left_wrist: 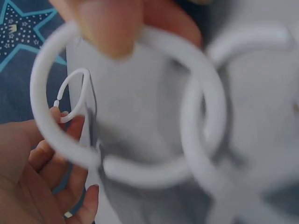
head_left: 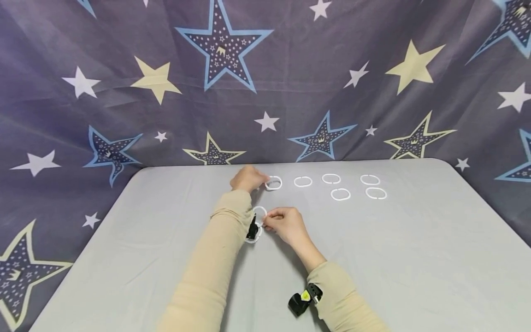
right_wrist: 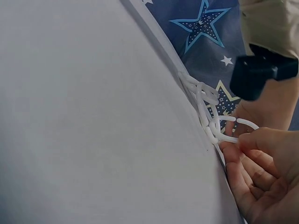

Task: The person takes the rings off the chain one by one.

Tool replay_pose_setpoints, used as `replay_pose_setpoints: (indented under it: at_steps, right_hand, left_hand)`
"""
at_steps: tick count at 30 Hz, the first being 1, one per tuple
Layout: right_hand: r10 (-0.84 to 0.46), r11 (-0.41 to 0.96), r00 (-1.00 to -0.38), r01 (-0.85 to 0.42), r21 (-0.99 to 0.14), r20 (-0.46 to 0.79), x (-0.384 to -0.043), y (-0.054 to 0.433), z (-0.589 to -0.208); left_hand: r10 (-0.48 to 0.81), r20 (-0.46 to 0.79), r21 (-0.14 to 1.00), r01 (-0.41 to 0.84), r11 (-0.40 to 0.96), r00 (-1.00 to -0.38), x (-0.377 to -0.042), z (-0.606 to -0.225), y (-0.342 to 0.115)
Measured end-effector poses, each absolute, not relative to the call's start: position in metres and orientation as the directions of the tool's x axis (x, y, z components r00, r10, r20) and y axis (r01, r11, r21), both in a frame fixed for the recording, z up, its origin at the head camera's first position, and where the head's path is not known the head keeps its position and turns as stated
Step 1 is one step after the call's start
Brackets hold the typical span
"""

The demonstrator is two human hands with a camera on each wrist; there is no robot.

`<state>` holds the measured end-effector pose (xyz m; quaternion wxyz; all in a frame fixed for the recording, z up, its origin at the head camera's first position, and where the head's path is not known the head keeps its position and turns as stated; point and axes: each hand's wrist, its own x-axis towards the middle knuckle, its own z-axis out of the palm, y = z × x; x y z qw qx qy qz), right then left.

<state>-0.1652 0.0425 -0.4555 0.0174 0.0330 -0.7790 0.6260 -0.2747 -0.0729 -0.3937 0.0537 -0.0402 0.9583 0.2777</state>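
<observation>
At the back of the table my left hand (head_left: pixel 249 179) pinches the edge of a loose white oval split ring (head_left: pixel 274 183). In the left wrist view that ring (left_wrist: pixel 85 91) stands tilted between the thumb and fingers of the left hand (left_wrist: pixel 46 172). Nearer to me, my right hand (head_left: pixel 288 225) pinches a second white split ring (head_left: pixel 260 210) between thumb and fingertips. This ring, its small gap showing, is threaded through other white rings in a short chain (right_wrist: pixel 201 93). The left wrist's black camera (head_left: pixel 252 229) partly hides the chain in the head view.
Several loose white split rings (head_left: pixel 340 194) lie at the back right of the grey-covered table (head_left: pixel 398 258). A star-patterned curtain (head_left: pixel 290 92) hangs right behind the table's back edge. Another black camera (head_left: pixel 299 302) sits at the right wrist.
</observation>
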Motion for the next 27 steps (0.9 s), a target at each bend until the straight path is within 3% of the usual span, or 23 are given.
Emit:
replay_pose_setpoints:
  at_steps: [7, 27]
  right_hand:
    - [-0.031, 0.223, -0.997, -0.077, -0.972, 0.072, -0.164, 0.042, -0.457]
    - [-0.034, 0.23, -0.997, -0.07, -0.971, 0.064, -0.166, 0.042, -0.457]
  left_hand:
    - [-0.049, -0.129, 0.545, -0.112, 0.831, -0.99, -0.279, -0.402, -0.062]
    - [0.155, -0.099, 0.581, 0.069, 0.811, -0.983, -0.29, -0.407, -0.066]
